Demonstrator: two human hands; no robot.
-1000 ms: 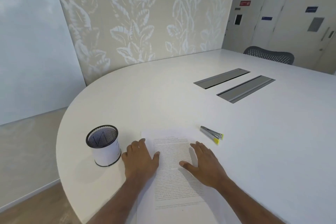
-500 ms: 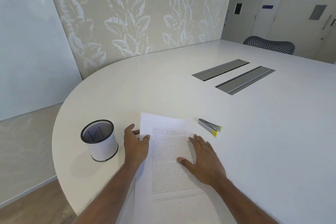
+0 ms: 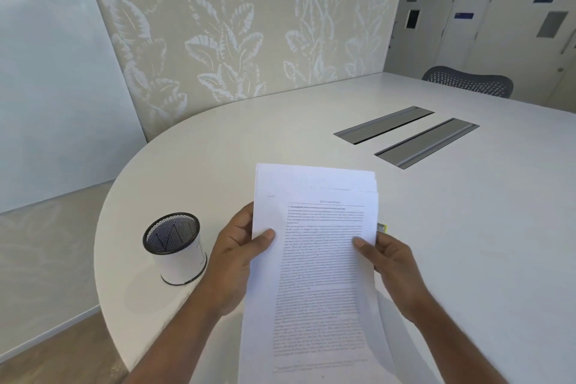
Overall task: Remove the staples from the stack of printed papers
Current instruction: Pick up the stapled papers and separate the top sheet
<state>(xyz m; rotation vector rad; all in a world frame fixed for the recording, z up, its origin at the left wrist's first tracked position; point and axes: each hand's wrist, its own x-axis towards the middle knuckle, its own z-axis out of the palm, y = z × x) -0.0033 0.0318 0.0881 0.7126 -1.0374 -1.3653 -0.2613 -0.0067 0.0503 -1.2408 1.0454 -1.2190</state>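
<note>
Lifted off the white table point(image 3: 467, 227) since a second ago, the stack of printed papers point(image 3: 321, 259) is now tilting toward the camera, the left hand point(image 3: 240, 256) and right hand point(image 3: 389, 262) pinching its side edges. A staple point(image 3: 270, 196) is likely showing top-left; the yellow-tipped staple remover point(image 3: 382, 227) is peeking out behind, beside the mesh cup point(image 3: 176, 246).

Mesh cup point(image 3: 174, 248) blocks near left; lifted papers point(image 3: 314, 259) hide tool point(image 3: 382, 227); table point(image 3: 467, 227) open to right.
</note>
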